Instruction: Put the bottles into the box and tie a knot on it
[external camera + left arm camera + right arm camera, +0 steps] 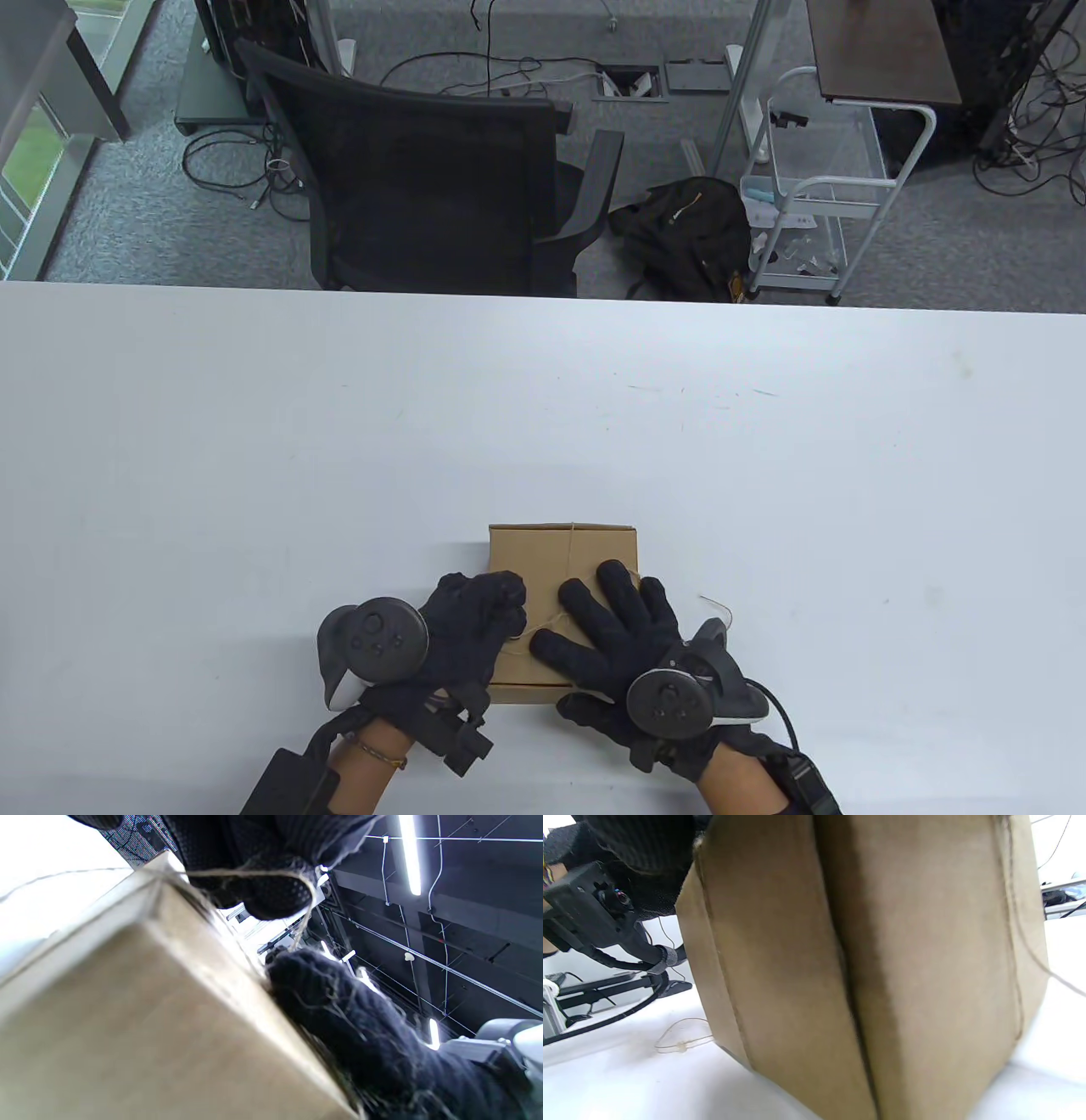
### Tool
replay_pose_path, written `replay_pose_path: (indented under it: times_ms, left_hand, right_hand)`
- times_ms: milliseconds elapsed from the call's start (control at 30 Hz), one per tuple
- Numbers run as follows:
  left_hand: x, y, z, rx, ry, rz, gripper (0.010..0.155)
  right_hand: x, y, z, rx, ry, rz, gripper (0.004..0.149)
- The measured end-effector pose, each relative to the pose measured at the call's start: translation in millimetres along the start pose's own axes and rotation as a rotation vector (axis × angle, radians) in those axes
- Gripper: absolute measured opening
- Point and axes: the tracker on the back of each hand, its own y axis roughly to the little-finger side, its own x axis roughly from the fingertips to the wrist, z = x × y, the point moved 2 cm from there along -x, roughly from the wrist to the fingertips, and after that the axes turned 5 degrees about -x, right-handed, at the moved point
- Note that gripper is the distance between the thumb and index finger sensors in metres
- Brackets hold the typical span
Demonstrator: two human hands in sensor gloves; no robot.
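Note:
A closed brown cardboard box (543, 560) stands on the white table (254, 467) near the front edge, wrapped with thin twine (570, 552). No bottles are in sight. My left hand (479, 620) has its fingers curled over the box's left top and pinches the twine (254, 872), which loops round a fingertip (271, 899) in the left wrist view. My right hand (607, 624) lies flat with spread fingers on the box top, pressing on the twine. The box's side (861, 963) fills the right wrist view, with twine (1014, 921) running down it.
A loose twine end (717, 604) curls on the table right of the box, and another loop (678, 1039) lies by its base. Beyond the table's far edge stand a black office chair (433, 187), a black bag (687, 229) and a white cart (814, 187).

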Motion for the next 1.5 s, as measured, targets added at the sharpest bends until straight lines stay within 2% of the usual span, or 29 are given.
replay_pose_path:
  times_ms: [67, 133, 200, 300, 500, 633, 700, 800, 900, 1000, 1100, 1233, 1333, 1400, 1500]
  left_hand:
    - [0.5, -2.7, 1.0, -0.058, 0.009, 0.012, 0.054]
    - [0.5, -9.8, 5.3, -0.116, 0.051, 0.043, 0.069]
    - [1.4, -16.4, 7.8, -0.262, 0.034, 0.047, 0.078]
    - [2.2, -27.0, 13.6, -0.42, 0.01, 0.084, 0.071]
    - [2.9, -21.5, 5.7, -0.207, -0.029, 0.079, 0.066]
    - [3.6, -17.4, 2.6, -0.157, -0.004, 0.101, 0.062]
    - [2.2, -19.0, 4.6, -0.206, 0.055, 0.127, 0.061]
    - [3.7, -20.8, 8.6, -0.334, 0.046, 0.143, 0.06]
    - [5.6, -24.3, 11.1, -0.356, 0.038, 0.155, 0.066]
    - [7.0, -25.3, 13.9, -0.462, 0.056, 0.159, 0.071]
    - [6.2, -25.0, 14.1, -0.398, 0.079, 0.178, 0.067]
    - [7.2, -23.3, 11.6, -0.382, 0.114, 0.203, 0.054]
    - [7.9, -22.1, 11.7, -0.37, 0.128, 0.215, 0.051]
    - [7.6, -22.4, 12.7, -0.364, 0.143, 0.223, 0.052]
    - [7.1, -21.9, 11.6, -0.36, 0.146, 0.219, 0.049]
  right_hand:
    - [-1.3, -0.5, -0.2, 0.007, 0.014, -0.009, 0.069]
    - [-1.7, -0.6, -1.6, 0.003, 0.009, -0.037, 0.071]
    - [-1.7, -1.6, -1.7, 0.013, 0.013, -0.032, 0.071]
    - [-1.5, -1.2, -1.7, 0.003, 0.008, -0.034, 0.072]
    - [-1.4, -3.4, -0.5, 0.037, 0.022, -0.041, 0.071]
    - [-2.0, -3.4, -1.1, 0.06, 0.017, -0.05, 0.077]
    - [-1.9, -2.2, -1.5, 0.045, 0.009, -0.075, 0.08]
    - [-1.3, -1.3, -1.0, 0.034, 0.018, -0.075, 0.082]
    - [0.6, 2.5, 0.6, -0.021, 0.055, -0.063, 0.083]
    - [2.1, 6.1, 2.4, -0.096, 0.087, -0.034, 0.085]
    - [3.4, 7.1, 4.2, -0.088, 0.11, -0.035, 0.086]
    - [3.2, 6.6, 3.4, -0.093, 0.121, -0.045, 0.086]
    - [3.0, 6.8, 2.4, -0.094, 0.114, -0.046, 0.084]
    - [2.4, 8.0, -0.1, -0.098, 0.073, -0.07, 0.074]
    - [2.7, 7.5, -1.6, -0.129, 0.019, -0.079, 0.075]
